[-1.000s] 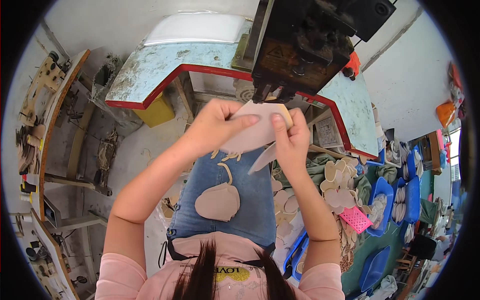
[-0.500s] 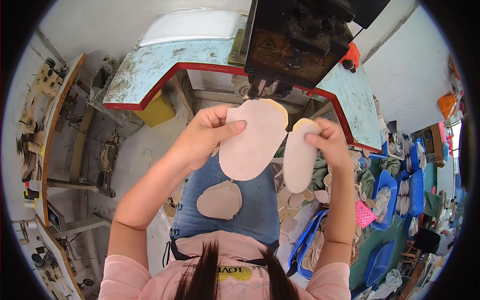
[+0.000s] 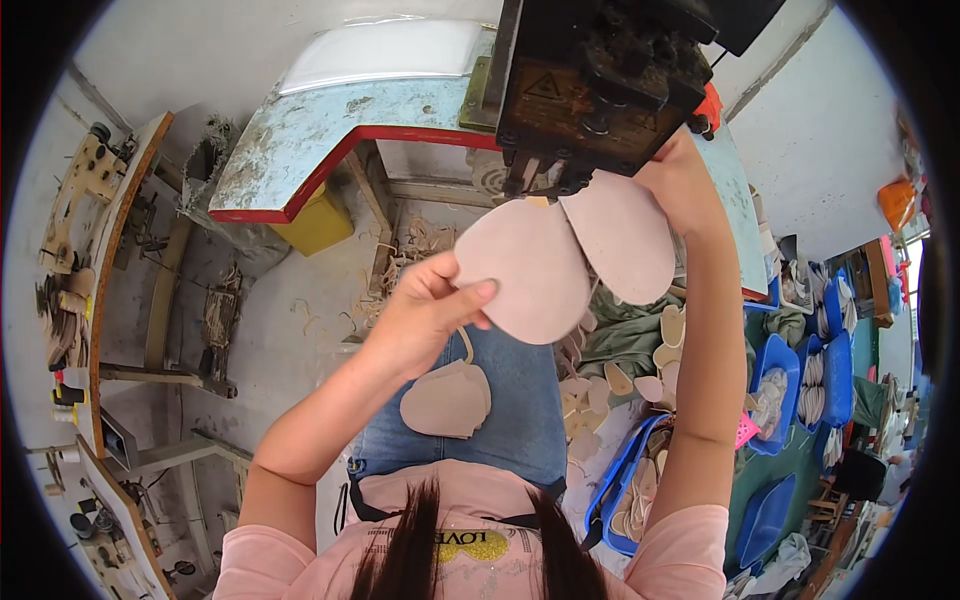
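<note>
My left hand (image 3: 438, 308) pinches a pale pink insole piece (image 3: 525, 272) at its left edge, thumb on top, below the head of a dark sewing machine (image 3: 600, 105). A second pale pink insole piece (image 3: 628, 242) hangs beside it to the right and partly overlaps its upper edge. At the top of that second piece is my right hand (image 3: 680, 185), closed on it, though the machine head hides most of the fingers. The upper ends of both pieces lie under the machine. A small stack of similar pieces (image 3: 440, 402) rests on my lap.
A worn light-blue table (image 3: 370, 110) with a red edge surrounds the machine. Beneath its left side stands a yellow bin (image 3: 315, 222). Cut pieces and a blue basket (image 3: 610, 500) lie at my right, with more blue trays (image 3: 768, 520) beyond. Another sewing machine (image 3: 85, 195) stands far left.
My right hand has moved up beside the machine head, raising its insole piece against the other one. My left hand has shifted slightly right and down with its piece.
</note>
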Motion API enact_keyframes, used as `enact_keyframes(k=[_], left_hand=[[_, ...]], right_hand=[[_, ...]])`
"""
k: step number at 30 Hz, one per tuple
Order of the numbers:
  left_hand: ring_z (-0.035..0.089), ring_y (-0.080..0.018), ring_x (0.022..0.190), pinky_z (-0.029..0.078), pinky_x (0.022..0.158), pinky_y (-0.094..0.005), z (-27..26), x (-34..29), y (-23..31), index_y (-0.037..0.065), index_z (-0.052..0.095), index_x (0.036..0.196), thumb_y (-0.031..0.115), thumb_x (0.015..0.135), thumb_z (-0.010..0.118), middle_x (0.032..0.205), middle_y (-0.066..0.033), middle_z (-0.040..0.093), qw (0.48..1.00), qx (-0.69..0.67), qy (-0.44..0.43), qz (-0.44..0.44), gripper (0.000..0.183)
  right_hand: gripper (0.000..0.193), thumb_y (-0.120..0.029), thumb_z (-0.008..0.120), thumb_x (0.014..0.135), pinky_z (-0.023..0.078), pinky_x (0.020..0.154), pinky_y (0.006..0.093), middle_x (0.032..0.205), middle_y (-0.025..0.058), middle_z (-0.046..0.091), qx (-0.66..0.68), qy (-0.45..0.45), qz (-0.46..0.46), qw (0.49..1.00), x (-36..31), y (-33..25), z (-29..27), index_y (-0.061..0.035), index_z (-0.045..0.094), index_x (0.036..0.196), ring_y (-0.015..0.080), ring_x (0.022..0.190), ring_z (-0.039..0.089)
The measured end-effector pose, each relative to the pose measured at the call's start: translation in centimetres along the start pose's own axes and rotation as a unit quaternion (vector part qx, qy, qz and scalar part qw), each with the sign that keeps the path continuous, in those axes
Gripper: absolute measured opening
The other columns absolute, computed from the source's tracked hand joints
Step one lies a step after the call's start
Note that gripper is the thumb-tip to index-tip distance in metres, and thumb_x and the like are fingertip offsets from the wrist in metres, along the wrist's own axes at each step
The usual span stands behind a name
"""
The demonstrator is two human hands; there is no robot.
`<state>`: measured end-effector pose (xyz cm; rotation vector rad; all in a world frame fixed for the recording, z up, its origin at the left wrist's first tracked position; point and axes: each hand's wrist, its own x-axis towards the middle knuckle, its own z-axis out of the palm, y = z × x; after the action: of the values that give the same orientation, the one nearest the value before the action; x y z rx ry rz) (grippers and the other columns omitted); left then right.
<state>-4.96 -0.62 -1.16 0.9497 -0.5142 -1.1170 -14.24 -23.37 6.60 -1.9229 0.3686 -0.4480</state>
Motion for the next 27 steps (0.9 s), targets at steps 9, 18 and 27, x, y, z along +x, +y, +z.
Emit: enact_keyframes(k=[9,18,27], left_hand=[[0.056,-0.008,0.073,0.046,0.061,-0.0207,-1.2,-0.2,-0.1,0.003,0.055,0.095,0.006,0.079,0.055,0.085,-0.0037,0.06,0.999,-0.034,0.026,0.012,0.017],[0.053,-0.0077,0.074,0.043,0.067,-0.0217,-3.0,2.8,2.3,0.001,0.052,0.099,0.007,0.084,0.043,0.083,-0.0039,0.059,0.932,0.099,0.245,0.249,0.018],[0.05,-0.0269,0.078,0.04,0.069,-0.034,-8.3,-5.0,-12.0,0.004,0.057,0.095,0.012,0.071,0.058,0.082,-0.0129,0.055,0.736,0.667,-0.087,0.067,0.025]], right_hand=[[0.016,-0.001,0.058,0.07,0.032,0.042,0.0149,0.061,-0.0053,0.053,0.038,0.034,-0.057,0.997,1.0,-0.7,1.3,-0.0003,0.06,0.086,-0.0013,0.049,0.042],[0.01,-0.007,0.064,0.068,0.032,0.043,0.0175,0.055,-0.0043,0.049,-0.054,0.075,-0.055,0.994,-0.7,0.9,2.5,-0.0012,0.056,0.069,0.0001,0.049,0.042],[0.015,-0.008,0.061,0.076,0.041,0.05,0.0165,0.07,0.0016,0.056,0.015,0.122,-0.054,0.991,-4.1,1.1,5.6,0.0013,0.053,0.084,0.0052,0.059,0.052]])
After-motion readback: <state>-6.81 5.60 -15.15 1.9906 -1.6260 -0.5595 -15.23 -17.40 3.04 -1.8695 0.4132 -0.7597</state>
